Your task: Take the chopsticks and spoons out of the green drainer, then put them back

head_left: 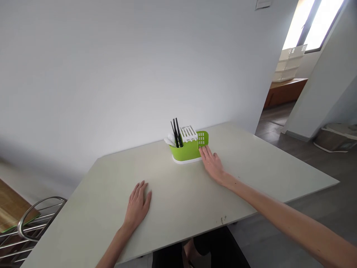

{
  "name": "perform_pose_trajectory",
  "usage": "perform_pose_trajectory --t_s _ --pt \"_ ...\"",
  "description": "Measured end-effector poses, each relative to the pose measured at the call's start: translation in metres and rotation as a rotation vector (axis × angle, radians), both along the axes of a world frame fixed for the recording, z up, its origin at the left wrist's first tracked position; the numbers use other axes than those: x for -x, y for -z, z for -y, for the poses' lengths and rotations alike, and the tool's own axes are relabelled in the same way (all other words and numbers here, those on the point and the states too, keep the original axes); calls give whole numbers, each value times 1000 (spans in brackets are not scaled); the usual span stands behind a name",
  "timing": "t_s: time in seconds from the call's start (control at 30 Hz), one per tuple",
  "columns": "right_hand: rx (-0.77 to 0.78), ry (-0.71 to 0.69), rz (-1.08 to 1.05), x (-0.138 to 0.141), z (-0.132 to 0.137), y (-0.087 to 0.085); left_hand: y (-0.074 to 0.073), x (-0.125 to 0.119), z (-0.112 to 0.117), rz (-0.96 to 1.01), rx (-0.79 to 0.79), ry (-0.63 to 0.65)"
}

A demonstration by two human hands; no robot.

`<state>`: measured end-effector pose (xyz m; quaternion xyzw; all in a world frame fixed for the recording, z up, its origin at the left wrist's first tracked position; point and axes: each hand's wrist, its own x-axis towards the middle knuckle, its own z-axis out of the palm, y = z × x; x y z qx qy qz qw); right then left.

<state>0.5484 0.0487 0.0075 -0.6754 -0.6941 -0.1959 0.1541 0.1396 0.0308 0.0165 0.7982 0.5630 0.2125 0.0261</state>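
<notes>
A green utensil caddy (184, 150) on a white base stands on the white table near the wall. In its left part, several black chopsticks (177, 134) lean upright beside white spoons (169, 140). A white slotted top (188, 132) covers its middle. The caddy's right end has a green panel with square holes (202, 137). My right hand (212, 163) reaches to the front of that end, fingers stretched out; the fingertips overlap the caddy, and whether anything is under them is hidden. Palm down on the table, my left hand (137, 204) rests with fingers apart, holding nothing.
The white table (111, 186) meets a plain wall behind the caddy. Dark stains (221, 220) mark its front edge. At the lower left is a metal rack (33, 223). A lidded bin (336, 137) stands on the floor at right, beyond the table.
</notes>
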Motion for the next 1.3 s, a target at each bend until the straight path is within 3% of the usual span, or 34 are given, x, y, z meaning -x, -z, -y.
perform_pose_trajectory --t_s 0.17,0.37,0.6,0.97,1.1,1.2,1.3 --pt "45 59 74 -33 -4 4 2 12 25 -119 -24 89" --pt "87 121 97 -83 -10 7 4 16 49 -180 -11 99" --pt "65 151 101 -138 -19 15 8 18 50 -179 -40 94" --pt "164 194 2 -230 -28 29 11 17 53 -266 -87 77" --pt "123 227 -112 -228 -22 38 11 17 52 -280 -108 75" --pt "94 298 -186 -197 -9 55 13 18 50 -278 -133 80" --pt "161 377 -313 -153 8 72 15 19 48 -280 -153 89"
